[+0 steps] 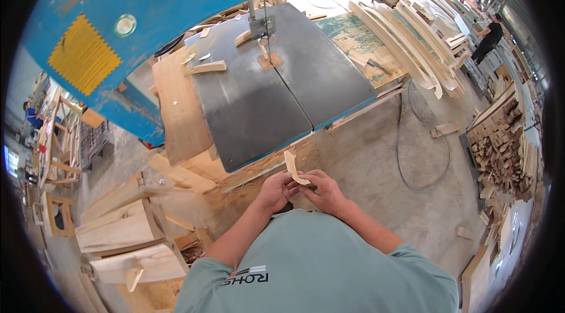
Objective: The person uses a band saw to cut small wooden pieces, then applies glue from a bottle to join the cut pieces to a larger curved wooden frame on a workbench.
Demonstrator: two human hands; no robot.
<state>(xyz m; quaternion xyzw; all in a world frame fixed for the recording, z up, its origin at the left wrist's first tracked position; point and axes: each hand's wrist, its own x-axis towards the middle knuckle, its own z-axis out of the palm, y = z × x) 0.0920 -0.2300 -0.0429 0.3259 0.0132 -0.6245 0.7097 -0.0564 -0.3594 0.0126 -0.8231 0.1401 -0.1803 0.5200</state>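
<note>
Close in front of my body, a small curved piece of pale wood (291, 167) is held between both hands, its upper end sticking up. My left hand (276, 191) has its fingers closed around the lower part. Thumb and fingers of my right hand (323, 191) pinch the same end from the other side. Just beyond the hands is the dark metal table (253, 110) of a blue band saw (147, 10). Its thin blade (268, 39) runs down to a wooden insert (269, 62). Offcuts such as a short wood block (208, 67) lie left of the blade.
Long curved boards (406, 42) lie on a worn bench right of the saw table. Stacked wood (506, 148) stands at the far right, thick timber (118, 227) at the lower left. A black cable (400, 148) loops over the floor. Another person (489, 36) stands far right.
</note>
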